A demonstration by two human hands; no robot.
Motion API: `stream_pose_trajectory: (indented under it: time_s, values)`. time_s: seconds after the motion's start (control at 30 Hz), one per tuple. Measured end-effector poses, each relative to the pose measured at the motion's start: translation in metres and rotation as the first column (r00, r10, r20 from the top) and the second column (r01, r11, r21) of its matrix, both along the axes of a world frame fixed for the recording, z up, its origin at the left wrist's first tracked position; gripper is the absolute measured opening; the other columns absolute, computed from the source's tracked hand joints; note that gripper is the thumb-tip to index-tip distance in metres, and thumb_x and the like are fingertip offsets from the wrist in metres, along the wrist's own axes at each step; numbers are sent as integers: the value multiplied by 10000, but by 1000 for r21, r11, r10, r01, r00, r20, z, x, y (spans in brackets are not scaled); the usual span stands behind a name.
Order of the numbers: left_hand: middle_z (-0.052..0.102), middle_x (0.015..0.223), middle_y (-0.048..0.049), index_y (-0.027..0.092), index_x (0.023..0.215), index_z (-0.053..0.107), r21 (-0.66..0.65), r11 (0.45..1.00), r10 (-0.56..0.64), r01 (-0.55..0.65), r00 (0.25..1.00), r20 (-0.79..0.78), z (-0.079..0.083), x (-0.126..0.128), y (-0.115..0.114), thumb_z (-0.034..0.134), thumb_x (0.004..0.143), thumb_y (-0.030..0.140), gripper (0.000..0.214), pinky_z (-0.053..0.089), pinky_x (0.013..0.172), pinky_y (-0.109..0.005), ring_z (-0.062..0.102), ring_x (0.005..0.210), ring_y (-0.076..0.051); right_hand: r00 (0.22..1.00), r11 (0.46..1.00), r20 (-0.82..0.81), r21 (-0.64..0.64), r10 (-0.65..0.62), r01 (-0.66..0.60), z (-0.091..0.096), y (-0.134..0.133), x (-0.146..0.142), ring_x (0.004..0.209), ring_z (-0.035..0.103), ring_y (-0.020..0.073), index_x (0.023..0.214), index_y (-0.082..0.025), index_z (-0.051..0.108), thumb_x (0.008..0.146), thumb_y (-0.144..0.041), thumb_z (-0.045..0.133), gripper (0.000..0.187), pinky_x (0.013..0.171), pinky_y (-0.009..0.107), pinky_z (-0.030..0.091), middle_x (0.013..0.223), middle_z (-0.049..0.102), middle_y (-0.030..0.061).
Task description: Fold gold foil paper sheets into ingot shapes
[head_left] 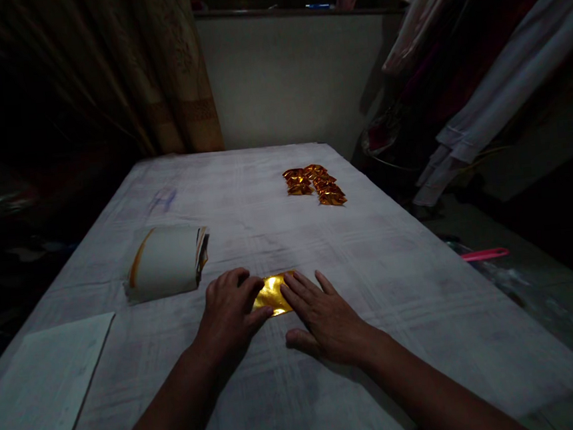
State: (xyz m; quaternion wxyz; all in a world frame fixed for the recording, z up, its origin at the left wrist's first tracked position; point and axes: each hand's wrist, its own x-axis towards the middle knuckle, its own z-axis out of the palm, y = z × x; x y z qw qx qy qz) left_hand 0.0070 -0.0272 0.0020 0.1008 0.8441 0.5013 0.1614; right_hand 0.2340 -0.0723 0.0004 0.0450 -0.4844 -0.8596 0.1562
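A small sheet of gold foil paper (272, 292) lies flat on the white-covered table (381, 260) in front of me. My left hand (230, 310) rests on the sheet's left edge with its fingers curled down onto the foil. My right hand (320, 316) lies flat over the sheet's right part, fingers stretched out and slightly spread, pressing it to the table. Only the middle strip of the foil shows between the two hands.
A curled stack of white-backed sheets (166, 262) sits left of my hands. A white paper (46, 390) lies at the near left corner. Several folded gold foil pieces (316, 184) lie farther back on the right. A curtain (163, 65) and hanging clothes (480, 77) flank the table.
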Motion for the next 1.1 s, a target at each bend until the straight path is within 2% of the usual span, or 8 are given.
stream_pose_trajectory:
  time_s: [0.17,0.23,0.3,0.37,0.43,0.5,0.73,1.1]
  values:
    - [629,1193,-87,252,1055,672,115,993,-12,14,1000,-15,7,8,-10,684,877,299,184,416,966,-503,555,1126,-302,1000,999,15,-23,-25,25,2,-8,10,1542,170,323,1581,-184,301,957,-645,506,802,1226,631,94,1646,250,167]
    - [661,1120,-78,244,991,682,158,984,-73,76,997,-28,9,15,-19,627,905,223,104,437,912,-468,583,1032,-274,1000,1000,9,-21,-21,22,1,-9,11,1547,147,321,1584,-184,296,959,-656,493,807,1226,631,83,1650,229,167]
    - [681,1016,-62,244,958,686,179,967,-175,183,983,-62,9,20,-29,584,920,178,127,448,852,-437,591,927,-249,1000,1000,7,-20,-17,17,1,-9,12,1550,128,319,1583,-172,294,955,-673,484,826,1227,632,71,1654,211,171]
    - [681,969,-59,250,1048,684,172,947,-261,272,962,-87,7,23,-38,565,923,163,193,451,823,-426,587,884,-242,1000,1000,4,-19,-14,14,1,-9,11,1552,117,317,1580,-161,300,950,-687,478,839,1226,634,69,1654,205,174]
    - [676,1003,-67,257,1175,659,144,942,-294,304,952,-86,6,23,-43,547,921,160,294,451,831,-429,587,902,-243,1000,1000,2,-17,-12,12,1,-9,11,1552,113,318,1577,-157,304,950,-690,473,840,1223,643,71,1654,204,175]
    - [668,1051,-76,258,1228,647,118,946,-294,302,952,-82,7,20,-46,533,920,178,338,444,854,-443,585,938,-251,1000,1000,4,-21,-12,12,2,-9,11,1552,112,320,1577,-147,301,956,-683,468,837,1220,649,75,1652,203,182]
    - [666,1038,-77,243,1191,675,111,958,-251,265,960,-127,19,-1,-48,503,936,218,309,432,865,-463,582,959,-264,1000,1000,10,-6,-25,25,1,-9,10,1552,118,314,1578,-161,304,964,-689,443,822,1225,636,85,1652,207,171]
    - [675,953,-54,295,1155,718,170,961,-199,219,972,-126,20,-36,-45,504,925,272,314,472,823,-467,621,893,-259,999,999,13,19,-30,30,0,-10,10,1547,151,316,1571,-166,324,970,-672,443,795,1220,638,113,1647,246,164]
